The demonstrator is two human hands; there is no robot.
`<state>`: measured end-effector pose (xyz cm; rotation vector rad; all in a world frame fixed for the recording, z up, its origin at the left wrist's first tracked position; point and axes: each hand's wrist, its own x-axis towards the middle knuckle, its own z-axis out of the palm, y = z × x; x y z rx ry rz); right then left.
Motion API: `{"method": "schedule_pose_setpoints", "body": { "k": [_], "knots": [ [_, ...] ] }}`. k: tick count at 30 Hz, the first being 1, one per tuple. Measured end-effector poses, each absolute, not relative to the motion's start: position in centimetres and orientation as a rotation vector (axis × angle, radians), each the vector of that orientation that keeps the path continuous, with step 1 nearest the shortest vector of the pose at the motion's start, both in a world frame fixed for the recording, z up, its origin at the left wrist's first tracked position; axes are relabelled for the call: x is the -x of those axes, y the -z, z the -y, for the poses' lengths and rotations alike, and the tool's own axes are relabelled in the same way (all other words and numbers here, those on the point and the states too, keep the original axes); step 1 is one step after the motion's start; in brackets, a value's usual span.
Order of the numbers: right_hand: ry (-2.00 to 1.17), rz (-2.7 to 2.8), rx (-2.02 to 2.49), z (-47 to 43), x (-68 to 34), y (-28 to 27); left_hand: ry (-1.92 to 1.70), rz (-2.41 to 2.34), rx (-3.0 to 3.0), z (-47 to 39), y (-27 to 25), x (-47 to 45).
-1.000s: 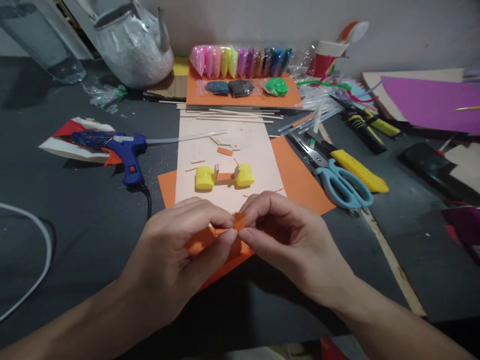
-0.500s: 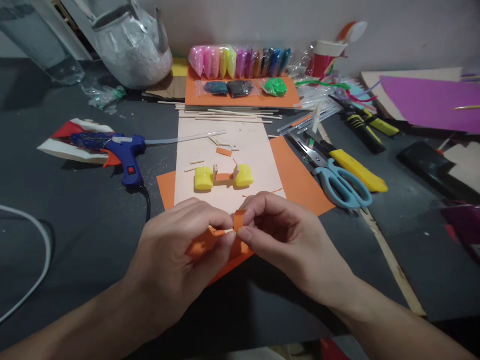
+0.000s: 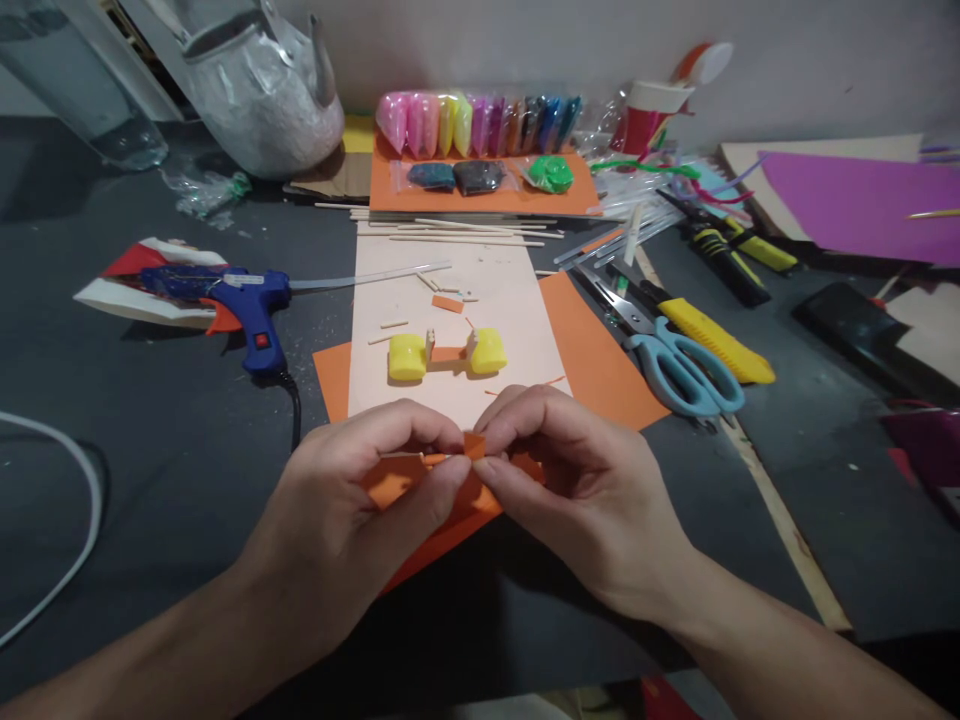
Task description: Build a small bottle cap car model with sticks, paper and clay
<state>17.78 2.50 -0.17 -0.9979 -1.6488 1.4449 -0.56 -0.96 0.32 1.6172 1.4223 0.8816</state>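
Both hands meet low in the middle of the head view, over orange paper (image 3: 390, 482). My left hand (image 3: 360, 490) pinches a thin stick (image 3: 433, 460) partly wrapped in orange between thumb and forefinger. With thumb and fingers closed, my right hand (image 3: 577, 480) grips a small orange paper strip (image 3: 473, 444) at the stick's right end. The fingertips hide much of both. Beyond the hands, on a pale sheet (image 3: 390, 275), stand two yellow padded pieces (image 3: 407, 357) joined by an orange strip (image 3: 449, 354).
A blue glue gun (image 3: 259, 300) lies at left. Scissors (image 3: 686, 370) and a yellow cutter (image 3: 720, 340) lie at right. Wooden sticks (image 3: 465, 228), bagged coloured clay (image 3: 480, 125) and a metal kettle (image 3: 262, 100) are at the back. Pliers (image 3: 724, 255) sit at back right.
The orange strip has tilted down and moved slightly left, close against the stick. Both hands' fingertips have drawn together around it. The things on the table have not moved.
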Motion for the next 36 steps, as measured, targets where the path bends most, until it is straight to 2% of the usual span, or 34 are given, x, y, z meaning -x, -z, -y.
{"method": "schedule_pose_setpoints", "body": {
  "k": [16, 36],
  "knots": [
    [-1.548, 1.604, 1.090, -2.70, -17.93, -0.15, -0.885, -1.478, -1.856, 0.83, -0.26, 0.67],
    [-1.463, 1.621, 0.967, -2.75, -17.93, 0.03, -0.799, -1.284, -1.390, 0.80, -0.64, 0.95]
  ]
}}
